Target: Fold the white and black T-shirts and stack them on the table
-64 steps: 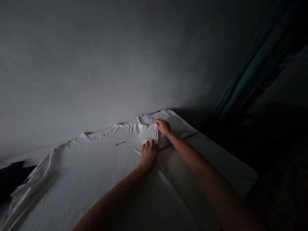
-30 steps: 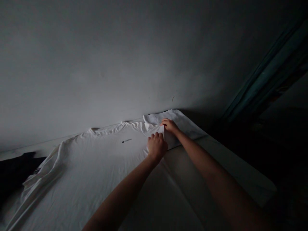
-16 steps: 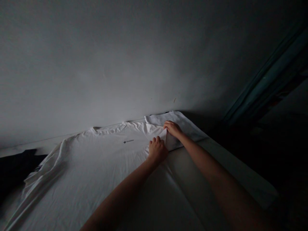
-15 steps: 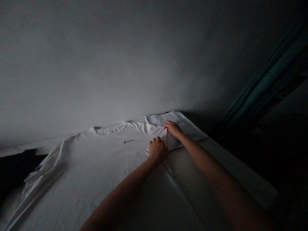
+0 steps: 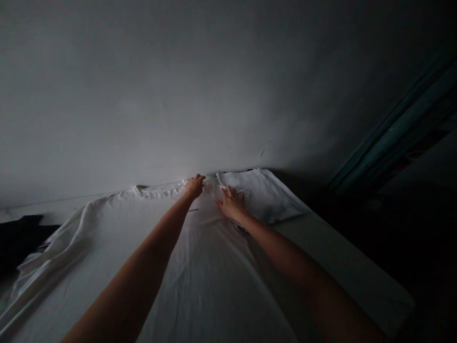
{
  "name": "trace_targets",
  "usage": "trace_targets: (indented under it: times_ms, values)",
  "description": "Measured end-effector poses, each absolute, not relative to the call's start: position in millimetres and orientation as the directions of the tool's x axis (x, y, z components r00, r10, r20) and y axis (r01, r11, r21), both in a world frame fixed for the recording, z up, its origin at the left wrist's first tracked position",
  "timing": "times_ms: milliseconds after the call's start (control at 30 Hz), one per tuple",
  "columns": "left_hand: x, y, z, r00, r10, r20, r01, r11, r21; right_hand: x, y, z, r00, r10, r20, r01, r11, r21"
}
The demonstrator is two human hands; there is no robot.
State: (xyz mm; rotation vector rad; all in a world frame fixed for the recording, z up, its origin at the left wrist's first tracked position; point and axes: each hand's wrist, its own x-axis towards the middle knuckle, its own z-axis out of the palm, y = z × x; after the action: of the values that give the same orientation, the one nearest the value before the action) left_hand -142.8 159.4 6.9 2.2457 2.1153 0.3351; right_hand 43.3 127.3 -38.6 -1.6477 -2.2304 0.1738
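A dim room, seen from head height; 2 bare hands work on 1 white shirt (image 5: 121,243), spread flat with its collar (image 5: 157,193) toward a pale wall (image 5: 143,95), on a light counter (image 5: 342,267); the left hand (image 5: 194,186) is at the shoulder, just beside the collar, its fingers bent; whether they pinch the fabric or only press on it, one cannot tell; the right hand (image 5: 232,202) lies just to the right of it, fingers spread apart, palm down on the sleeve end, gripping nothing that shows; that sleeve end overlaps a folded white cloth (image 5: 274,195) near the wall; a small dark print (image 5: 193,210) shows on the chest, partly hidden by the left forearm; at the far left lies a dark cloth (image 5: 21,238), next to the shirt's other sleeve, which is rumpled; the step in hand looks like straightening the shoulder and sleeve; the next move seems to call for light, flat pressure outward from the collar, with the shoulder kept steady so the fabric does not bunch.
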Motion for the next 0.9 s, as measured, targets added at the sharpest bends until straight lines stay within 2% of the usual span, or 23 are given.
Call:
trace_targets:
  times_ms: [200,433,567,667,733,833,900]
  values:
    - [-132,182,-3,0.046,0.994,0.101,0.978,-0.065,0.199,70,119,-51,-0.315,0.922,0.227,0.912,0.36,-0.196]
    - [-136,189,-2,-0.005,0.99,0.143,0.983,-0.021,0.182,50,108,-27,-0.22,0.961,0.169,0.954,0.248,-0.169]
    - [-134,184,1,0.016,0.983,0.182,0.985,-0.047,0.167,29,88,-15,-0.322,0.931,0.172,0.939,0.338,-0.07]
    - [-134,169,8,0.048,0.974,0.222,0.986,-0.081,0.142,30,73,-20,-0.376,0.92,0.111,0.925,0.38,-0.02]
    - [-139,152,12,0.077,0.964,0.255,0.986,-0.112,0.124,40,71,-30,-0.306,0.948,0.085,0.952,0.306,0.009]
    - [-158,112,13,0.093,0.955,0.282,0.985,-0.129,0.111,56,81,-46,-0.319,0.936,0.147,0.948,0.316,0.043]
    - [-183,71,11,0.122,0.952,0.281,0.98,-0.16,0.116,62,89,-51,-0.302,0.945,0.129,0.953,0.302,0.02]
